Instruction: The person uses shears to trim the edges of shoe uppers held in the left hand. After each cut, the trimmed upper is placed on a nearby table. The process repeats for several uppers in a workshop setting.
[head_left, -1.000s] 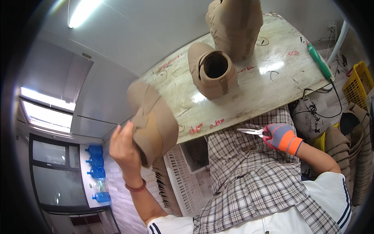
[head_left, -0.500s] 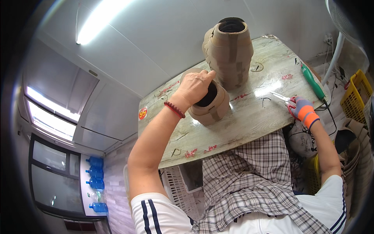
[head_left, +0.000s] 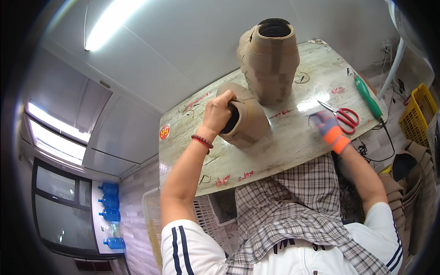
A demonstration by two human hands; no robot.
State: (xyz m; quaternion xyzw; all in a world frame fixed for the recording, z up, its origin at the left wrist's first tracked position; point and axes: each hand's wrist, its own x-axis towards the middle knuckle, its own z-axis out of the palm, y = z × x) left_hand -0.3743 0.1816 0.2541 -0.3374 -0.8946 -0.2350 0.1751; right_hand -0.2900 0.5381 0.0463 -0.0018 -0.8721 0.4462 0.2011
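Note:
My bare left hand [head_left: 217, 112], with a dark red bead bracelet at its wrist, is closed on the rim of a brown hollow piece [head_left: 252, 120]. That piece is short and rounded, has a dark inside, and leans on the table toward me. Behind it a taller, bulging brown stack [head_left: 271, 64] of similar look stands upright. My right hand [head_left: 326, 126], in a grey and orange glove, hovers low over the tabletop with fingers stretched out, slightly blurred, by a small dark scrap. Just right of it lie red-handled scissors [head_left: 347, 120], apart from the hand.
On the right of the wood-patterned table [head_left: 293, 137] lies a green corded hand tool [head_left: 368, 97]. A yellow basket [head_left: 418, 110] and brown curved pieces [head_left: 410, 169] are beyond its right edge. A white crate [head_left: 211, 220] stands below the table.
My right hand has let go of the scissors and moved left, leaving them on the table. My left hand has shifted down and left on the rim, tilting the brown piece.

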